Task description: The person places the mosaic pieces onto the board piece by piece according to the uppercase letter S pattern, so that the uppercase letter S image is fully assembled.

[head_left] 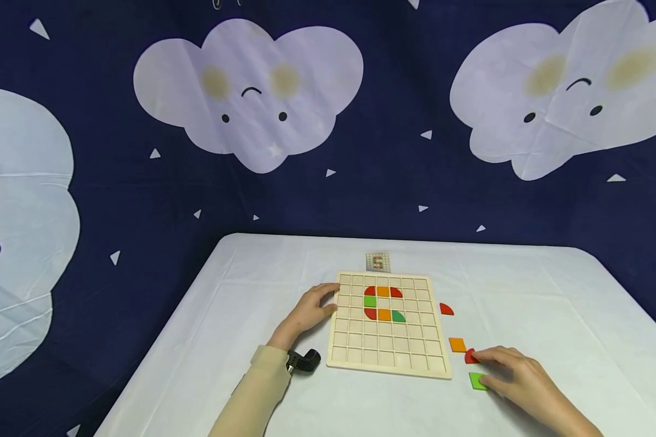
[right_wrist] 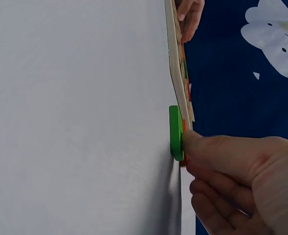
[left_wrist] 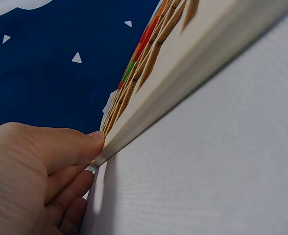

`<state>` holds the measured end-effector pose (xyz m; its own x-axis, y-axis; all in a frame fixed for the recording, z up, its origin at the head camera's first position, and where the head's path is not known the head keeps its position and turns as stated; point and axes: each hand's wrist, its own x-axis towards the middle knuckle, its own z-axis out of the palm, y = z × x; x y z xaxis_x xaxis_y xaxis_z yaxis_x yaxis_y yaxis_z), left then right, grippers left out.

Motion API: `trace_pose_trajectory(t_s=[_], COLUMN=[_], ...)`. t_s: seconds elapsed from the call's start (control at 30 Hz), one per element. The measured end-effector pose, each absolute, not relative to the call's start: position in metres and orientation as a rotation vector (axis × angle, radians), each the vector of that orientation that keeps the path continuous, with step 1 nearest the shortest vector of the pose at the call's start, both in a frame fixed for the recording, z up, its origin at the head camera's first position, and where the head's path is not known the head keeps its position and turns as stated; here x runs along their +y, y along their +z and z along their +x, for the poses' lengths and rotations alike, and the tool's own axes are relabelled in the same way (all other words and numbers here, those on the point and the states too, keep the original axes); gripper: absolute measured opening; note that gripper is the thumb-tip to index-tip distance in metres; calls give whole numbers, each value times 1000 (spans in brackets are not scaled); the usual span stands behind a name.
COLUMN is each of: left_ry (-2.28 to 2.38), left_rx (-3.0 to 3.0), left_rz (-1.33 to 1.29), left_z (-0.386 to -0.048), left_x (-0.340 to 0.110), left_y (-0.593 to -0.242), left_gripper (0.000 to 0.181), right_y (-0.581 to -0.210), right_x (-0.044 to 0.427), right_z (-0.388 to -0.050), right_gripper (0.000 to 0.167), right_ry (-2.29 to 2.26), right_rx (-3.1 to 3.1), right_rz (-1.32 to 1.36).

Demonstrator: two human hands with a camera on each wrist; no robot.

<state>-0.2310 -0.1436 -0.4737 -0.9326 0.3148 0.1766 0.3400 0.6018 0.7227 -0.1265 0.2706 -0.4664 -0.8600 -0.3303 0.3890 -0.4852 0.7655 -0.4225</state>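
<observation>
My left hand (head_left: 308,309) rests at the left edge of a square wooden grid board (head_left: 361,356), index finger and thumb touching its rim apart from each other. In the left wrist view the thumb (left_wrist: 80,147) meets the rim. Red, orange and green tiles sit in the upper cells, including an orange square (head_left: 383,291). Right of the board, my right hand (head_left: 525,376) has its index fingertip on a red quarter-round tile (head_left: 469,356). Its thumb touches a light green square tile (head_left: 477,381), seen side-on in the right wrist view.
An orange square tile (head_left: 457,345) lies just beyond the red one, and another red quarter-round (head_left: 446,309) farther back. A small pattern card (head_left: 378,262) lies behind the board on the white table (head_left: 552,291). A dark blue cloud-print curtain (head_left: 393,200) hangs behind.
</observation>
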Motion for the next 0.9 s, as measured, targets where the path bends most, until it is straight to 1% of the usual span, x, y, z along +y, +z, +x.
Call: trace_pose_trajectory(t_s=[0.2, 0.37, 0.67, 0.77, 0.9], left_ry=[-1284, -1284, -1272, -1261, -1251], left_rx=[-2777, -2782, -2778, -2785, -2798], left_rz=[-584, -574, -590, -588, -571], left_z=[-229, -229, -230, -231, -231], left_x=[-143, -143, -143, -143, -144], left_y=[-475, -475, -474, -474, -472], left_gripper=[48, 48, 49, 49, 49], right_y=[-465, -468, -472, -468, -448], right_x=[273, 277, 280, 278, 272], right_z=[-123, -122, -126, -129, -137], right_gripper=[37, 35, 40, 40, 41], right_ry=[825, 852, 786, 755, 723], right_rx=[-2685, -2715, -2601, -2563, -2512], right_rz=[633, 733, 864, 872, 825])
